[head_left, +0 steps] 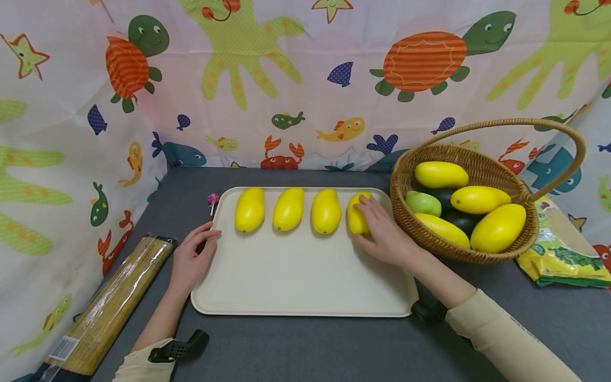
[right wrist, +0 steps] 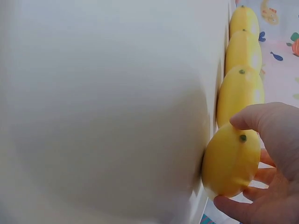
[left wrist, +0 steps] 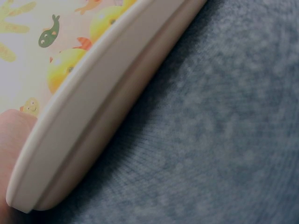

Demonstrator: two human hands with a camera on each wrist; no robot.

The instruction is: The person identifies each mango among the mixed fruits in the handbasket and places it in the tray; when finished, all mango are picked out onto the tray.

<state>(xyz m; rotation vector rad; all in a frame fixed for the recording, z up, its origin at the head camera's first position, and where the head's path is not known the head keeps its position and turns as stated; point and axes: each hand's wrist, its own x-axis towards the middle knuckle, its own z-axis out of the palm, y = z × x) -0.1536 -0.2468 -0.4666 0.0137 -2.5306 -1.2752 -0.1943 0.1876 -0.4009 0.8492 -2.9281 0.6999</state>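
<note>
My right hand [head_left: 384, 233] grips a yellow mango [head_left: 357, 217] at the right end of a row on the cream tray [head_left: 296, 276]. In the right wrist view the thumb presses one side of that mango [right wrist: 231, 161] and the fingers curve round the other. Three more mangoes, the left one [head_left: 250, 210], the middle one [head_left: 288, 209] and the right one [head_left: 326, 211], stand spaced along the tray's far side. My left hand [head_left: 193, 260] rests at the tray's left edge, fingers loosely bent. The left wrist view shows part of that hand beside the tray rim [left wrist: 93, 98].
A wicker basket [head_left: 406, 212] with a tall handle holds several yellow mangoes, a green fruit [head_left: 422, 203] and dark ones. Behind it lies a yellow-green packet [head_left: 563, 254]. A long plastic-wrapped pack [head_left: 119, 297] lies at left, and a pink lollipop [head_left: 212, 199] by the tray's far left corner.
</note>
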